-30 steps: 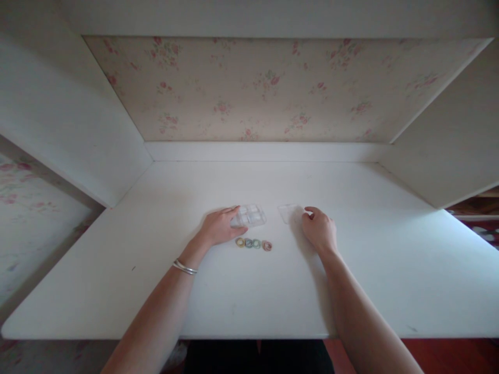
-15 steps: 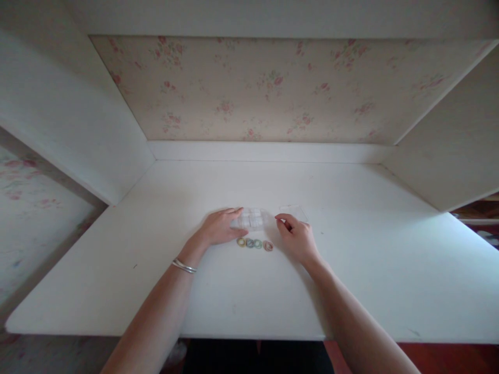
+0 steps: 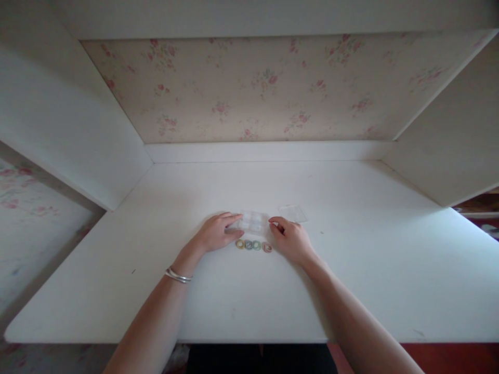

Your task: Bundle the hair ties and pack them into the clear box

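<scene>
A small clear plastic compartment box (image 3: 254, 222) lies on the white desk (image 3: 249, 291). My left hand (image 3: 215, 234) grips its left end and my right hand (image 3: 290, 239) pinches its right end. Just in front of the box, between both hands, several small coloured rings (image 3: 253, 244) lie in a row. The box's clear lid (image 3: 293, 212) lies flat on the desk behind my right hand. A silver bracelet (image 3: 177, 275) is on my left wrist.
White side panels (image 3: 78, 135) close the desk in on the left and right. A low white ledge (image 3: 265, 151) and floral wallpaper stand at the back. The front edge of the desk runs just above my lap.
My right hand left the clear lid, moved left and took hold of the box's right end. The left hand stayed on the box. The camera shifted slightly.
</scene>
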A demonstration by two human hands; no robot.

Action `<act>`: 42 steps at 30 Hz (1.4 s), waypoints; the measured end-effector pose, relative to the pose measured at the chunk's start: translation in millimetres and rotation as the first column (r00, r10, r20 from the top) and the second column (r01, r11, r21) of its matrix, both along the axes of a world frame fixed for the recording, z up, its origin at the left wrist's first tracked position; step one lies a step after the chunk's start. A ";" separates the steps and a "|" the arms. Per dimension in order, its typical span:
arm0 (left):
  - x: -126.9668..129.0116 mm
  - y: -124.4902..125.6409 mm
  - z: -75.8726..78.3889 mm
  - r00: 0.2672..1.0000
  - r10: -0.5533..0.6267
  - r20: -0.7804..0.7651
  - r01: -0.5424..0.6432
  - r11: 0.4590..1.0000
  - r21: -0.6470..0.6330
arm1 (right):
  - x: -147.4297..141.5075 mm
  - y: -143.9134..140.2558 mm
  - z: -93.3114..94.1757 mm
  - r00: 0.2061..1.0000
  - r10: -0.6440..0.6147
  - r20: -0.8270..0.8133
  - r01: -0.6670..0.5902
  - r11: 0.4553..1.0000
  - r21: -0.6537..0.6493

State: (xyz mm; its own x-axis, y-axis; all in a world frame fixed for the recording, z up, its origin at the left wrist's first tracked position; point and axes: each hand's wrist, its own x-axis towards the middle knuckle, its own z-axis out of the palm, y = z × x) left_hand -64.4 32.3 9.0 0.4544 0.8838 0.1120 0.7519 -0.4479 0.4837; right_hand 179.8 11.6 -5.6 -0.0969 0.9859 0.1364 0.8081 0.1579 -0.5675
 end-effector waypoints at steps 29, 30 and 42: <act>2.1 -27.3 6.2 0.998 -0.003 0.067 0.009 0.996 -0.090 | -4.2 -2.5 4.0 0.998 0.065 0.023 -0.066 0.997 0.042; 2.8 -27.4 6.2 0.998 0.000 0.063 0.006 0.996 -0.090 | -4.2 -2.5 3.8 0.998 0.066 0.022 -0.067 0.997 0.043; 4.6 -28.1 6.4 0.998 0.008 0.055 -0.004 0.996 -0.085 | -4.9 -2.3 5.8 0.996 0.087 0.007 -0.088 0.995 0.045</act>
State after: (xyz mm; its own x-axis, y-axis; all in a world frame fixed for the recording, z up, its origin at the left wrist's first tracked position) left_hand -59.8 4.2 15.4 0.4442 0.8938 0.0615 0.7257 -0.3992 0.5603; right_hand 174.9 9.2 0.2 -0.1833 0.9664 0.1804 0.7931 0.2538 -0.5538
